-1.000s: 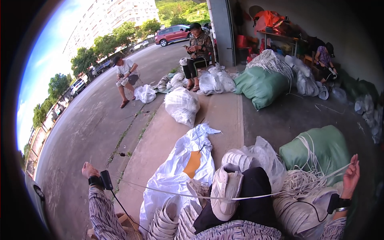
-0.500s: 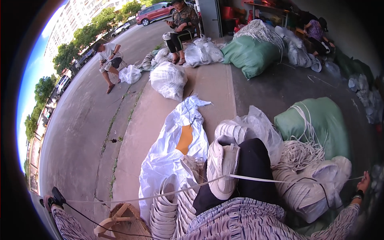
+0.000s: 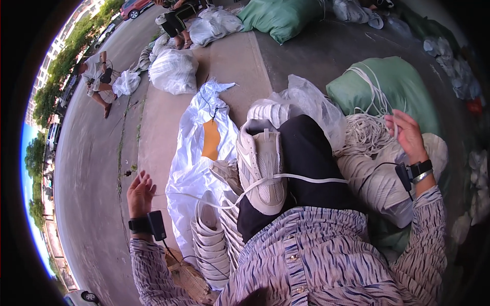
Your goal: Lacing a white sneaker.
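Observation:
A beige and white sneaker [image 3: 261, 168] sits on my dark-trousered lap, toe toward me. A flat white shoelace [image 3: 306, 177] passes through its lower eyelets and trails to both sides. Off to the left, my left hand [image 3: 140, 196] pinches the lace's thin left end. The other end lies slack across my right thigh, apart from my right hand. My right hand [image 3: 408, 135] is raised beside a heap of white laces [image 3: 368, 135], fingers stretched out; whether they touch a strand is unclear. Stacked shoe uppers [image 3: 210, 250] stand by my left leg.
A white plastic sheet [image 3: 186, 132] with an orange piece [image 3: 211, 139] lies ahead on the left. Green sacks [image 3: 398, 86] and bagged shoe parts [image 3: 383, 183] crowd my right. Beyond are a white bundle [image 3: 174, 71] and two seated people.
Both hands have come inward from the sides, and the stretched lace has gone slack. My right hand has moved up toward the heap of laces, leaving the right lace end. The view has tilted down.

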Action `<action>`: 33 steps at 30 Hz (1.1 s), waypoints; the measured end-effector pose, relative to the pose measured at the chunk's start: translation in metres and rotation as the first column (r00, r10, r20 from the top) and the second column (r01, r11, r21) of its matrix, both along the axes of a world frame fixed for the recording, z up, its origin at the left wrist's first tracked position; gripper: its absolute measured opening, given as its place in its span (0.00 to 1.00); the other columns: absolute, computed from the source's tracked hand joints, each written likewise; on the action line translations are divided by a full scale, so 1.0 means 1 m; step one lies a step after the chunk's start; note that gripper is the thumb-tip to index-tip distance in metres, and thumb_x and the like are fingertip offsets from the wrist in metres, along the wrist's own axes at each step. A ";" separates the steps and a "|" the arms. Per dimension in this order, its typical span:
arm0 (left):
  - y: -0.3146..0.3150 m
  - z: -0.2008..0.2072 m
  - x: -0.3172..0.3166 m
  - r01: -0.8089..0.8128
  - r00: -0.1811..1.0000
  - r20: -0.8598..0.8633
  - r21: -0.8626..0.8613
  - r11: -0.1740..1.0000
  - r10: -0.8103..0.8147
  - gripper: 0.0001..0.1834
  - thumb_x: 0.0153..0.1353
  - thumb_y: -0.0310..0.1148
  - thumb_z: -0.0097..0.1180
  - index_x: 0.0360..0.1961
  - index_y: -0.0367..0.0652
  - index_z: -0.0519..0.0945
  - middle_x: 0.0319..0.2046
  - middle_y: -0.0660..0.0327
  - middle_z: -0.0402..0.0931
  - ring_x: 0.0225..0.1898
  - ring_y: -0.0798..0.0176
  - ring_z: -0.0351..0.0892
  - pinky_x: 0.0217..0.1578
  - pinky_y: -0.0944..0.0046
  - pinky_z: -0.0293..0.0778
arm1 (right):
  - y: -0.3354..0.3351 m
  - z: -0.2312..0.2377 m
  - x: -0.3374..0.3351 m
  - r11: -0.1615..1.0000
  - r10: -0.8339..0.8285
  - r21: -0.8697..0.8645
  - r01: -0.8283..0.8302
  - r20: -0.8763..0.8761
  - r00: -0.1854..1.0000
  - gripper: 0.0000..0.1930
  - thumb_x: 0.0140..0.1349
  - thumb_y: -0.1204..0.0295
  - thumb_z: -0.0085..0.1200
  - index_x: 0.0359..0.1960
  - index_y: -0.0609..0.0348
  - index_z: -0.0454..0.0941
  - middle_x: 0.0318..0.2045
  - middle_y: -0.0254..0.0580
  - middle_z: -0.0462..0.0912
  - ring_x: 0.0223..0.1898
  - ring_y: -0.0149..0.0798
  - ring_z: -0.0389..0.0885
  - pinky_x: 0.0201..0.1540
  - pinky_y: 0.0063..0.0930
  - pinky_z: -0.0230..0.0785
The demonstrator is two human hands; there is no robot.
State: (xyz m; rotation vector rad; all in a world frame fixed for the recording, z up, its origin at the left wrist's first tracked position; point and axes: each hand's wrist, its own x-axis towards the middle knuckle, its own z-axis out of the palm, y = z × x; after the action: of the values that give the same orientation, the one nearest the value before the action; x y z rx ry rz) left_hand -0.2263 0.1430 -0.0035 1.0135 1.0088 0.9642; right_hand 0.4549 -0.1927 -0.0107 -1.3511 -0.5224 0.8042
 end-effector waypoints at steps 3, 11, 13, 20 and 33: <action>-0.058 -0.002 0.145 0.339 0.939 0.009 -0.209 0.917 -0.345 0.10 0.65 0.28 0.44 0.45 0.39 0.72 0.29 0.65 0.75 0.24 0.73 0.72 0.24 0.72 0.68 | 0.076 0.008 -0.148 0.915 0.398 -0.113 -0.386 0.117 0.910 0.07 0.61 0.72 0.50 0.38 0.63 0.73 0.30 0.42 0.82 0.26 0.31 0.81 0.26 0.19 0.71; -0.131 0.007 0.275 0.713 0.583 -0.743 0.274 0.645 -0.328 0.10 0.57 0.34 0.52 0.35 0.39 0.78 0.23 0.54 0.78 0.27 0.52 0.80 0.28 0.59 0.73 | 0.097 -0.002 -0.267 0.863 0.504 -0.385 -0.326 0.686 0.524 0.04 0.56 0.75 0.51 0.28 0.63 0.73 0.23 0.55 0.78 0.30 0.57 0.79 0.32 0.44 0.71; -0.135 0.005 0.280 0.817 0.368 -0.916 0.238 0.526 -0.157 0.09 0.54 0.32 0.54 0.35 0.43 0.80 0.26 0.51 0.79 0.30 0.51 0.81 0.32 0.57 0.74 | 0.093 -0.013 -0.270 0.842 0.539 -0.423 -0.333 0.667 0.514 0.04 0.55 0.75 0.50 0.28 0.63 0.73 0.23 0.56 0.78 0.30 0.57 0.79 0.33 0.45 0.71; -0.116 -0.001 0.294 0.944 0.002 -0.995 -0.032 0.328 -0.103 0.07 0.51 0.32 0.53 0.27 0.44 0.82 0.27 0.53 0.79 0.32 0.48 0.79 0.33 0.55 0.74 | 0.092 -0.016 -0.274 0.881 0.474 -0.361 -0.307 0.666 0.576 0.03 0.56 0.77 0.48 0.29 0.63 0.72 0.24 0.58 0.77 0.31 0.59 0.78 0.33 0.46 0.71; -0.128 0.002 0.288 0.899 0.061 -0.988 -0.008 0.438 -0.145 0.12 0.51 0.41 0.55 0.30 0.47 0.82 0.27 0.55 0.80 0.32 0.50 0.80 0.32 0.56 0.75 | 0.095 -0.015 -0.282 0.830 0.546 -0.505 -0.237 0.647 0.532 0.04 0.56 0.76 0.49 0.31 0.65 0.71 0.25 0.61 0.78 0.32 0.60 0.78 0.34 0.47 0.70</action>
State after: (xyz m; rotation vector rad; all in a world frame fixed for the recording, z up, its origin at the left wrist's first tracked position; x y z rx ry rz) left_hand 0.0620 0.0146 -0.0018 2.5924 0.8950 -0.2397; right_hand 0.1727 -0.0979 -0.0255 -1.9655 -1.4937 0.6581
